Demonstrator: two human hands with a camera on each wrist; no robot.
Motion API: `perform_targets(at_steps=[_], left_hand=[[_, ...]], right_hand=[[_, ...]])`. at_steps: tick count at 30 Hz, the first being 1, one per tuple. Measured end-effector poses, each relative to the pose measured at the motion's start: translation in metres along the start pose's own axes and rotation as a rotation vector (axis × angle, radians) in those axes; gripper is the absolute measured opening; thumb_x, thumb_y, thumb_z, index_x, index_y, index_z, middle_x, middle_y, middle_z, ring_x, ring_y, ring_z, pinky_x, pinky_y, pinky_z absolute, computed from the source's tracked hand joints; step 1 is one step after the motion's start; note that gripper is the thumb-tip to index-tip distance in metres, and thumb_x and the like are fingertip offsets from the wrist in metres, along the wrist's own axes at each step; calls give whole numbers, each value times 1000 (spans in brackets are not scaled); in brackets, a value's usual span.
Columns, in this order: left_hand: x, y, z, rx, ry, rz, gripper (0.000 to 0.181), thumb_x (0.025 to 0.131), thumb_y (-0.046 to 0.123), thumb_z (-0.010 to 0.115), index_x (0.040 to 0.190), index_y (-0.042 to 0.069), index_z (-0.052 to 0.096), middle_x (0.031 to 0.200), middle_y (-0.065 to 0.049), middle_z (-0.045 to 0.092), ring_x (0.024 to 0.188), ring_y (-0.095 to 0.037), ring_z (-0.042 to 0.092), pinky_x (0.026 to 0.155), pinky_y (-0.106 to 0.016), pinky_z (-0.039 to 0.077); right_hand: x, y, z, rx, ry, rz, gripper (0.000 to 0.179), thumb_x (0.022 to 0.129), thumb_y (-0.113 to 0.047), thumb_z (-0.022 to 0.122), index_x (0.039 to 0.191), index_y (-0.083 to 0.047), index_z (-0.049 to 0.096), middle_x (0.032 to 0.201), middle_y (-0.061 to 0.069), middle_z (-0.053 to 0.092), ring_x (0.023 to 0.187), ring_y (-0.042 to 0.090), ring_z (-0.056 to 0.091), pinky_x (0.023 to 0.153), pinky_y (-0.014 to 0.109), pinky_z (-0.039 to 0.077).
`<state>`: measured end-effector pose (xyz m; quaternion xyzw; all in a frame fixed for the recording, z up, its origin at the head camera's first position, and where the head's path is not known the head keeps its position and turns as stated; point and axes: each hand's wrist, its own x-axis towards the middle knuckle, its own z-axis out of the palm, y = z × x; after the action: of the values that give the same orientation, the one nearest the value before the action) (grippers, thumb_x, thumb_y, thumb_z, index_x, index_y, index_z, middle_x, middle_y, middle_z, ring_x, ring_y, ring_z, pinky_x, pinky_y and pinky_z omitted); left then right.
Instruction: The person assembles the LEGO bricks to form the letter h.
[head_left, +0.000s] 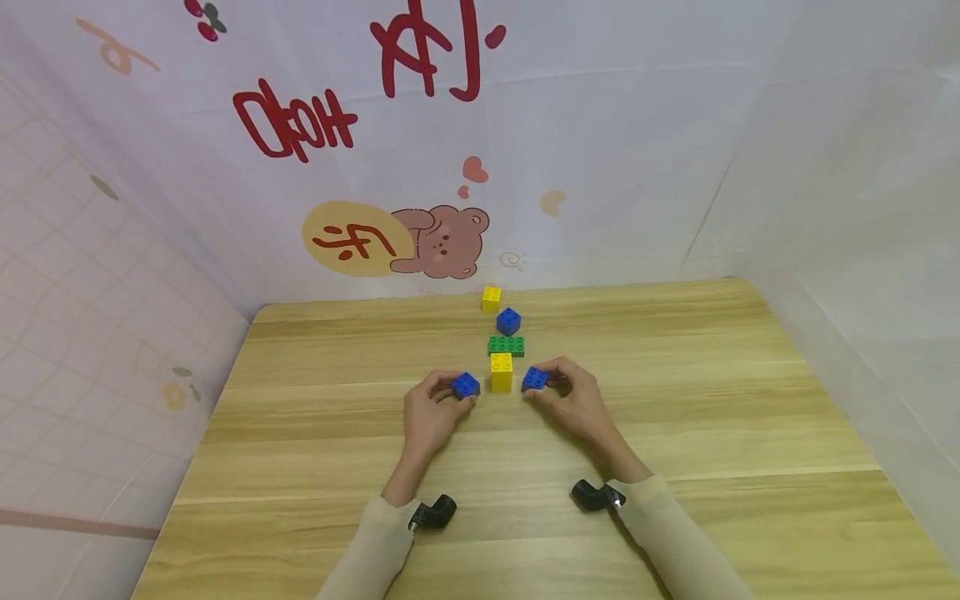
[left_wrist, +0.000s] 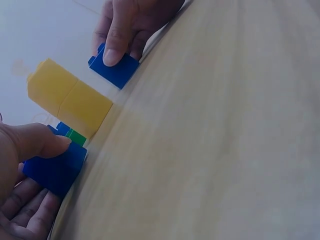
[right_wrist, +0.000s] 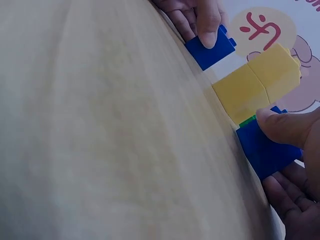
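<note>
Between my hands stands a stack of two yellow bricks [head_left: 502,373], one on top of the other. On its left, my left hand [head_left: 431,414] pinches a blue brick [head_left: 466,385] between thumb and fingers, low at the tabletop. To the right, my right hand [head_left: 576,402] pinches another blue brick [head_left: 535,378] the same way. Both blue bricks are a short gap away from the yellow stack. In the left wrist view the left blue brick [left_wrist: 57,167] is near; in the right wrist view the right blue brick [right_wrist: 267,147] is near.
Behind the yellow stack lies a flat green brick [head_left: 506,346]. Farther back are a turned blue brick [head_left: 508,322] and a small yellow brick [head_left: 491,299] near the table's back edge. A printed white cloth [head_left: 637,167] hangs behind the wooden table [head_left: 337,467].
</note>
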<state>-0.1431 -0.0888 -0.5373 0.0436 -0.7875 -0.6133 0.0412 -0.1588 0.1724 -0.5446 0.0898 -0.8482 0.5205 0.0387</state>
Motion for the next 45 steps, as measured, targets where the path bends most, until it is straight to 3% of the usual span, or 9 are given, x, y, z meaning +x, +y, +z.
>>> perform_targets(at_steps=[12,18,26,34,45], left_hand=[[-5,-2,4,-33,-68,28,40,76,-1,88,113,7,76,121,-15,72,106,-30,72,95,-43,61],[-14,16,0,-24,-101,15,39,76,-9,83,113,0,75,120,-20,73,106,-35,72,95,-48,61],[-9,-5,-1,-44,-169,47,44,75,-6,86,115,7,76,123,-14,72,109,-33,72,98,-45,60],[-10,-6,0,-67,-267,113,41,77,-2,87,115,9,76,123,-13,71,110,-30,72,97,-34,61],[-16,1,3,-106,-366,107,37,82,5,85,117,13,75,124,-9,71,112,-23,71,97,-27,59]], right_hand=[[-3,-1,1,36,-91,-15,38,84,-24,87,118,-22,70,112,0,74,103,19,72,94,38,61],[-3,-1,1,54,-154,-50,34,84,-23,86,115,-26,71,112,-4,73,103,16,71,93,33,60],[-4,1,2,9,-195,-62,34,83,-28,87,114,-31,73,109,-11,74,99,11,69,96,34,57],[-5,3,3,10,-212,-69,35,79,-31,90,110,-31,73,102,-11,76,94,10,70,91,29,57],[-6,2,0,72,-271,-126,35,80,-29,90,112,-27,75,104,-9,76,96,11,71,93,27,56]])
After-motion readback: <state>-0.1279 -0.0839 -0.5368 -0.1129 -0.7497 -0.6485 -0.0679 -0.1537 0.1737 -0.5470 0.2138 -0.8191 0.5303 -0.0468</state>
